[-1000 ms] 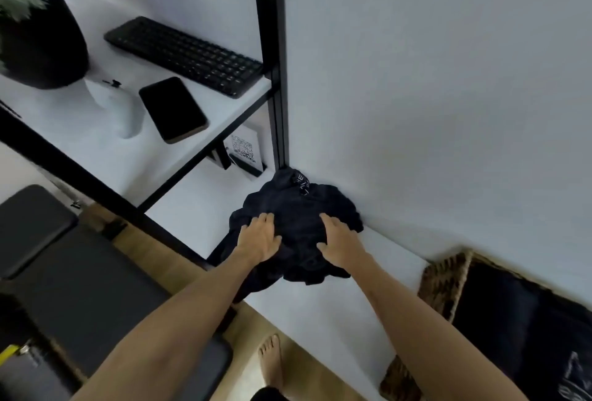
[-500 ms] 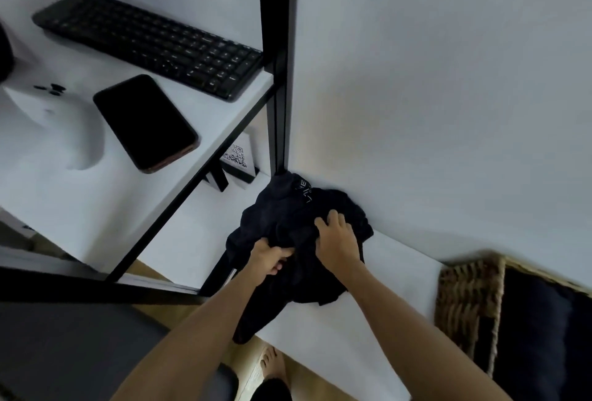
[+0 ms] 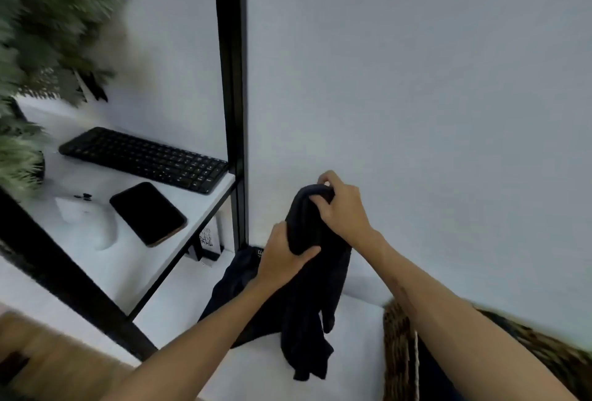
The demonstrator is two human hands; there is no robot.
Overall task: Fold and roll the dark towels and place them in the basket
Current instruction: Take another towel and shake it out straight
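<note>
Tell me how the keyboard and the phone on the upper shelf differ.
The keyboard is long, narrow and covered in keys; the phone is shorter, with a smooth blank screen. The keyboard lies farther back on the shelf, the phone nearer its front edge. Both are black and lie flat.

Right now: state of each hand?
Left hand: closed, gripping the dark towel mid-length.
Right hand: closed, pinching the towel's top end.

Towel (image 3: 307,288): soft matt dark cloth. Basket (image 3: 398,346): rough woven wicker. Phone (image 3: 147,213): glossy black glass. Shelf (image 3: 96,269): smooth matt white. Post (image 3: 230,80): black, smooth.
</note>
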